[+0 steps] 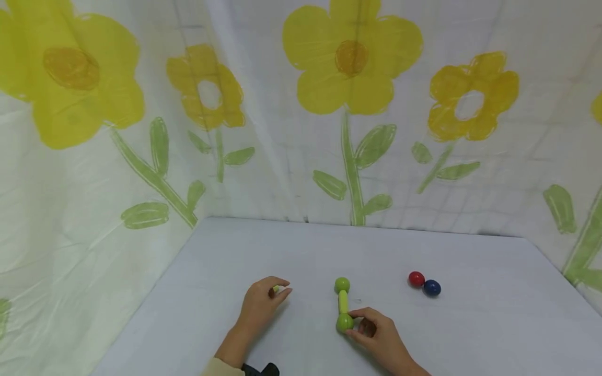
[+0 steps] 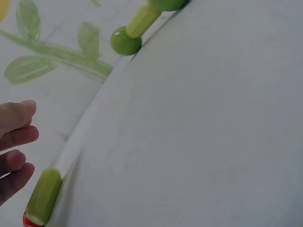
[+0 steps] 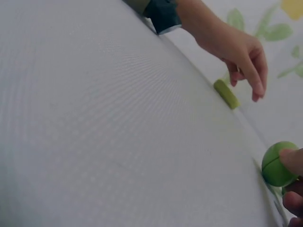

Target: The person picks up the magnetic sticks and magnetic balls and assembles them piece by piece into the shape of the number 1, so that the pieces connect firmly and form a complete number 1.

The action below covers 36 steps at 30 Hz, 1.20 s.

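Observation:
A green ball (image 1: 345,322) is pinched between the thumb and fingers of my right hand (image 1: 380,335). This ball meets one end of a ribbed yellow-green rod (image 1: 343,302); a second green ball (image 1: 342,285) sits at the rod's far end, the whole lying on the table like a dumbbell. To the left, my left hand (image 1: 259,304) is held with thumb and fingers apart and nothing between the tips. Close by its fingers lies a separate yellow-green rod (image 3: 226,94), mostly hidden by the hand in the head view. Something red (image 2: 30,220) shows at one end of that rod.
A red ball (image 1: 416,279) and a dark blue ball (image 1: 432,288) rest side by side at the right of the white table (image 1: 470,334). A white curtain (image 1: 263,172) painted with yellow flowers hangs behind the table and along its sides.

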Available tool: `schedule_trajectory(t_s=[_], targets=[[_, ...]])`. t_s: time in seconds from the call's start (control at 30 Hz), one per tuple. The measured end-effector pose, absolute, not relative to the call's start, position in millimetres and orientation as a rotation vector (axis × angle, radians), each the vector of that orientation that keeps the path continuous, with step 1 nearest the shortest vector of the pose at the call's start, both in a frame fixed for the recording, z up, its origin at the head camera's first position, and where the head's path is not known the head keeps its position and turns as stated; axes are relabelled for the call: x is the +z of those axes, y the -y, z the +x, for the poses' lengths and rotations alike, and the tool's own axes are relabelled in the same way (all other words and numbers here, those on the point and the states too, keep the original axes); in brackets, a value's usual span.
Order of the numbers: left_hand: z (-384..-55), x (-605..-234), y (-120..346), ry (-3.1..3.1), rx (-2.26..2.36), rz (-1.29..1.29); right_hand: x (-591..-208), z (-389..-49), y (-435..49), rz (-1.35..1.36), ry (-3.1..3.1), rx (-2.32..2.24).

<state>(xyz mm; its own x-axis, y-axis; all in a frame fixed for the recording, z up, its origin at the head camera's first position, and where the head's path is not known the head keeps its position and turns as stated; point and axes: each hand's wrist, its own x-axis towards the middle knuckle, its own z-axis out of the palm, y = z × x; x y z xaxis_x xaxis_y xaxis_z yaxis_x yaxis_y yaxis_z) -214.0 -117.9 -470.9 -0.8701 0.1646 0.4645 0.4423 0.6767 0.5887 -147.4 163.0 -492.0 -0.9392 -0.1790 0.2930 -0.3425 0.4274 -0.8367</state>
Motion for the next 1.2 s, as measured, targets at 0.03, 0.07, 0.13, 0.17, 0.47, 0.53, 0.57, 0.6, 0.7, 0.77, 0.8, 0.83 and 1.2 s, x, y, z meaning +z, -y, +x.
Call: schedule_trajectory(t_s=[0.03, 0.07, 0.13, 0.17, 0.47, 0.53, 0.57, 0.6, 0.7, 0.77, 0.8, 0.83, 1.2], targets=[[-214.5, -471.4, 123.3, 2.517, -1.032, -0.452, -491.8, -147.4, -163.2, 0.454, 2.522, 1.535], [-214.8, -471.5, 128.3, 2.518, -1.051, -0.428, -491.7, -147.4, -163.3, 0.455, 2.522, 1.536], [-215.3, -471.6, 137.3, 2.515, -1.090, -0.386, -491.6, -147.4, -163.4, 0.459, 2.520, 1.542], [-215.7, -471.9, 141.4, 2.514, -1.110, -0.364, -491.4, -147.5, -163.4, 0.462, 2.518, 1.549], [-220.4, -478.7, 158.5, 2.536, -1.121, -0.306, -492.0, -147.5, -163.9, 0.498, 2.483, 1.561], [-221.2, -481.0, 159.7, 2.553, -1.109, -0.295, -492.3, -147.7, -164.0, 0.499, 2.483, 1.563], [-221.4, -482.0, 160.1, 2.563, -1.107, -0.287, -492.4, -148.0, -164.1, 0.493, 2.489, 1.564], [-221.5, -482.7, 160.4, 2.569, -1.101, -0.281, -492.6, -148.3, -164.2, 0.486, 2.498, 1.564], [-221.5, -484.4, 160.9, 2.578, -1.087, -0.271, -492.9, -148.4, -164.6, 0.448, 2.533, 1.565], [-221.6, -484.9, 160.8, 2.577, -1.084, -0.273, -493.4, -148.6, -164.8, 0.438, 2.547, 1.555], [-221.6, -485.0, 160.8, 2.574, -1.081, -0.276, -493.6, -148.6, -164.9, 0.434, 2.550, 1.553], [-221.4, -485.0, 160.7, 2.572, -1.082, -0.278, -493.6, -148.6, -165.1, 0.430, 2.552, 1.553], [-218.8, -484.1, 157.8, 2.581, -1.079, -0.307, -493.8, -148.6, -164.9, 0.467, 2.515, 1.570]])
